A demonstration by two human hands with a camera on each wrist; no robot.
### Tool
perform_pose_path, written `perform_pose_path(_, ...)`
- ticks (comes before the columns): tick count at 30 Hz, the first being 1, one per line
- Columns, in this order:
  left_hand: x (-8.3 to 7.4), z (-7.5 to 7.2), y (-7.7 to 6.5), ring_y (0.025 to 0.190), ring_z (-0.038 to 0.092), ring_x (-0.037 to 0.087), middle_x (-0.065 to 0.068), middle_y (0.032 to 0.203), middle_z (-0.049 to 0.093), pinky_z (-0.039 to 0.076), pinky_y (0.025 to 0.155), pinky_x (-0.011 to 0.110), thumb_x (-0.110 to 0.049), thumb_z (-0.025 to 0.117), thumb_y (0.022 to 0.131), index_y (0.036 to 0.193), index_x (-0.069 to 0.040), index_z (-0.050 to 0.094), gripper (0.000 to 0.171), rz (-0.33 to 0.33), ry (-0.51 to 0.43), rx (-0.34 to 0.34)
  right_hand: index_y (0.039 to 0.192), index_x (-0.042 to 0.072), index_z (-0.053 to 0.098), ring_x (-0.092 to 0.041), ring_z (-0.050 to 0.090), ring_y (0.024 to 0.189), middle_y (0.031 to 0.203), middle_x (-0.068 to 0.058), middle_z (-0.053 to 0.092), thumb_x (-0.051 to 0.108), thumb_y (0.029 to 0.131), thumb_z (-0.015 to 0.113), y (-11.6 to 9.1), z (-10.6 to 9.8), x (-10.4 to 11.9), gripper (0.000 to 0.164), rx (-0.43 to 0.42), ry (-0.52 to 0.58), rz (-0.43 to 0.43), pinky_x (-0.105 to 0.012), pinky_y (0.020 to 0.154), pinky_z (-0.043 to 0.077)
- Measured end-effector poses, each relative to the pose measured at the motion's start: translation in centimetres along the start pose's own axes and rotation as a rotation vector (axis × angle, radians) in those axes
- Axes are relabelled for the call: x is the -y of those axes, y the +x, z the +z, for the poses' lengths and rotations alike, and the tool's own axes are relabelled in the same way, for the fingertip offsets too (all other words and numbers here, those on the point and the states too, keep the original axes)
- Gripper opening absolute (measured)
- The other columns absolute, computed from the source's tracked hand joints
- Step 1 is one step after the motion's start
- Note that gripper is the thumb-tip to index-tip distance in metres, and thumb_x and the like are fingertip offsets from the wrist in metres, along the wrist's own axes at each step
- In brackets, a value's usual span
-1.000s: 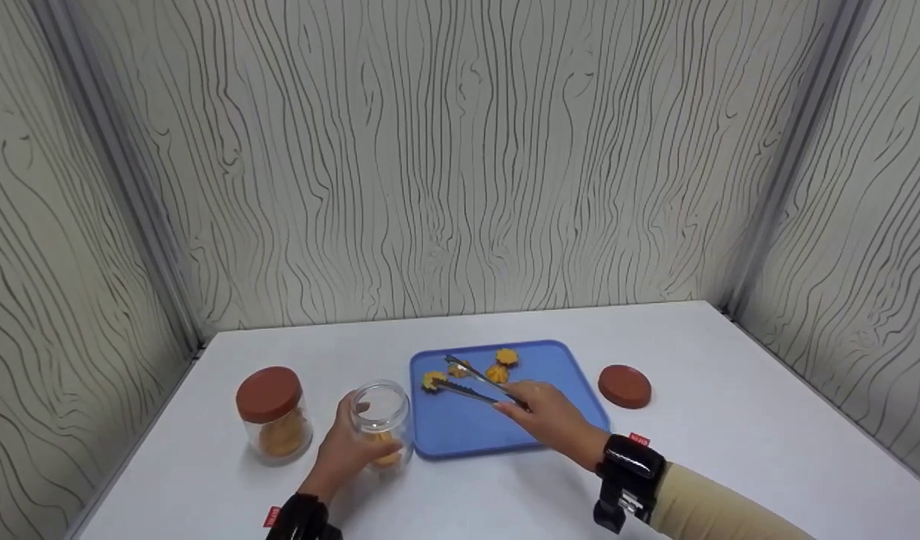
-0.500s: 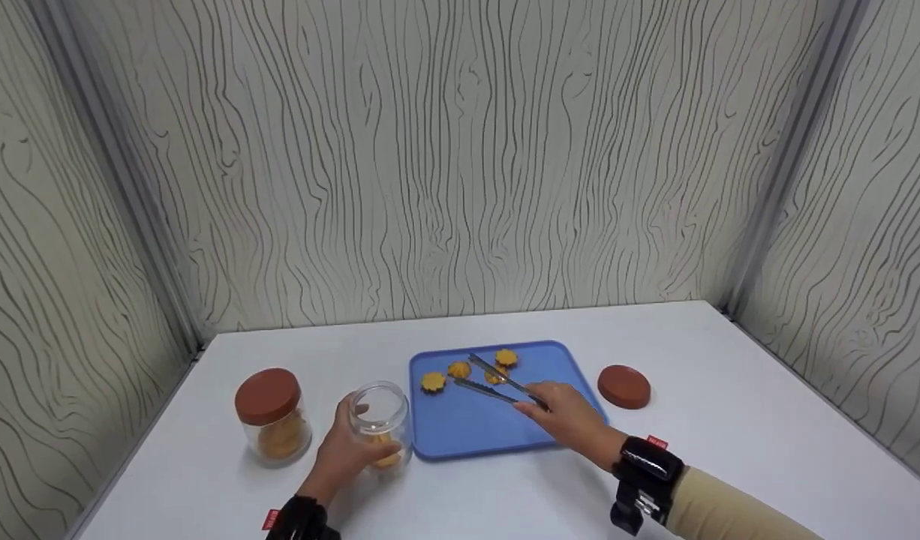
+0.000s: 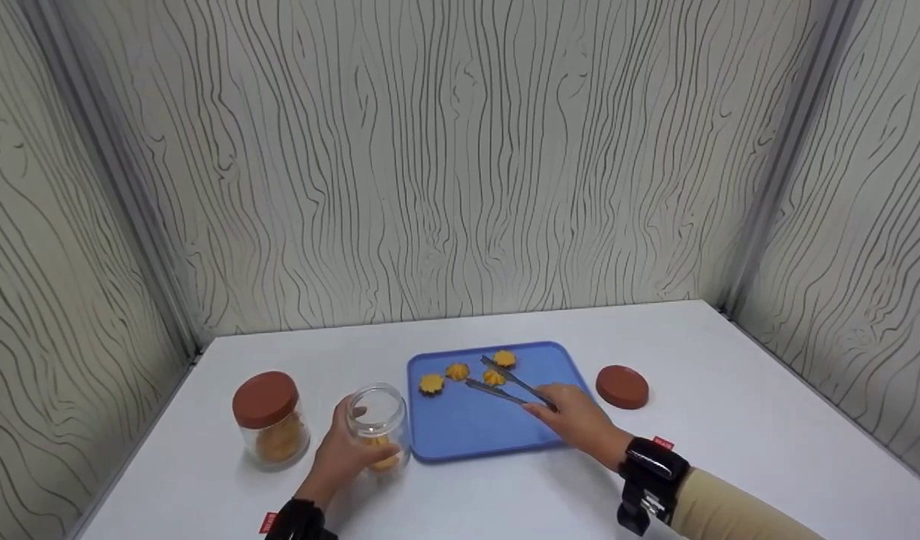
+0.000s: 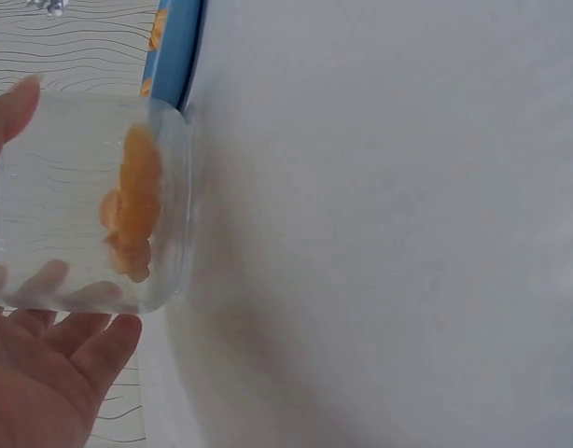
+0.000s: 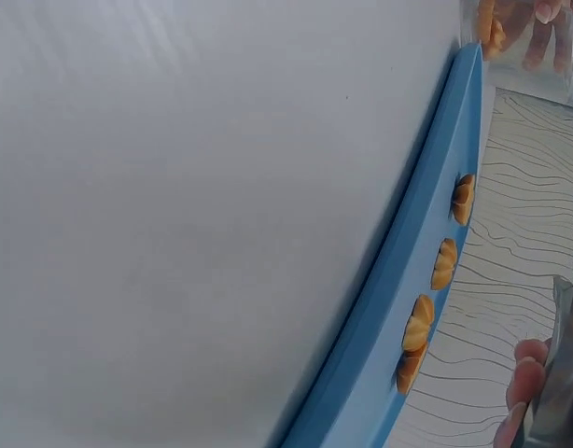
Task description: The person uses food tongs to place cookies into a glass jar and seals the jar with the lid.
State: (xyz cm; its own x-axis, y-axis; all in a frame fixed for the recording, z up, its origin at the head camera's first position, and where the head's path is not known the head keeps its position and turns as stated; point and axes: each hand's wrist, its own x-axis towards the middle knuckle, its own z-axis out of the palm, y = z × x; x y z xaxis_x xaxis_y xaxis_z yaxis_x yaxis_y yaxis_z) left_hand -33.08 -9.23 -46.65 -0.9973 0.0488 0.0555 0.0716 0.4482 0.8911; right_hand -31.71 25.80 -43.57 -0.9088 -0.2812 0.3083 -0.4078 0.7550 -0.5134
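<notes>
My left hand (image 3: 341, 450) grips a clear open jar (image 3: 377, 424) standing beside the tray; orange-yellow cookies (image 4: 137, 205) lie at its bottom. In my right hand (image 3: 576, 420) is a pair of metal tongs (image 3: 516, 382), its arms spread over the blue tray (image 3: 475, 427). Several flower-shaped cookies lie on the tray: one at the left (image 3: 431, 385), one in the middle (image 3: 457, 371), and a close pair at the right, the nearer cookie (image 3: 494, 377) between the tong tips in the head view. Whether the tongs touch it I cannot tell.
A second clear jar (image 3: 274, 431) with a reddish-brown lid and cookies inside stands at the left. A loose reddish-brown lid (image 3: 623, 386) lies right of the tray. Patterned panels (image 3: 445, 165) enclose the white table (image 3: 685, 367) at the back and sides.
The right hand and tongs have moved right across the tray, from the left cookies toward the right pair. The left hand has stayed on the jar.
</notes>
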Motion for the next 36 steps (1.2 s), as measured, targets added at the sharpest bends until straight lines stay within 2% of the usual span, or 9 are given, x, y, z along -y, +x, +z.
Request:
perform_pose_path(4, 0.1, 0.1, 0.0, 0.127, 0.043, 0.042, 0.026, 0.14, 0.044, 0.035, 0.103, 0.056, -0.022, 0.091, 0.066, 0.146, 0.003, 0.02, 0.109, -0.002, -0.005, -0.005, 0.077, 0.011, 0.057, -0.012, 0.042, 0.063, 0.066, 0.006, 0.04, 0.029, 0.094, 0.064, -0.1, 0.0, -0.5, 0.026, 0.003, -0.012, 0.047, -0.026, 0.054, 0.034)
perform_pose_path(14, 0.2, 0.0, 0.0, 0.126, 0.045, 0.042, 0.027, 0.139, 0.045, 0.036, 0.102, 0.056, -0.022, 0.091, 0.066, 0.145, 0.002, 0.021, 0.108, 0.005, 0.0, -0.004, 0.074, 0.01, 0.056, -0.013, 0.041, 0.062, 0.064, 0.005, 0.04, 0.026, 0.092, 0.067, 0.2, 0.5, -1.5, 0.026, 0.0, -0.095, 0.123, -0.029, 0.056, 0.033)
perform_pose_path(23, 0.1, 0.1, 0.0, 0.126, 0.044, 0.042, 0.026, 0.139, 0.044, 0.035, 0.103, 0.056, -0.021, 0.091, 0.066, 0.146, 0.002, 0.021, 0.109, -0.013, -0.014, -0.008, 0.073, 0.009, 0.057, -0.013, 0.04, 0.059, 0.06, 0.004, 0.037, 0.024, 0.091, 0.069, 0.8, 1.1, -2.0, 0.027, -0.007, -0.112, 0.208, -0.029, 0.055, 0.031)
perform_pose_path(36, 0.2, 0.0, -0.1, 0.127, 0.043, 0.042, 0.025, 0.14, 0.044, 0.035, 0.103, 0.058, -0.024, 0.09, 0.067, 0.146, 0.002, 0.02, 0.108, -0.004, -0.014, 0.009, 0.077, 0.004, 0.061, -0.016, 0.043, 0.06, 0.062, 0.001, 0.043, 0.024, 0.092, 0.068, 2.0, 2.0, -2.4, 0.026, 0.013, -0.164, 0.284, -0.031, 0.056, 0.034)
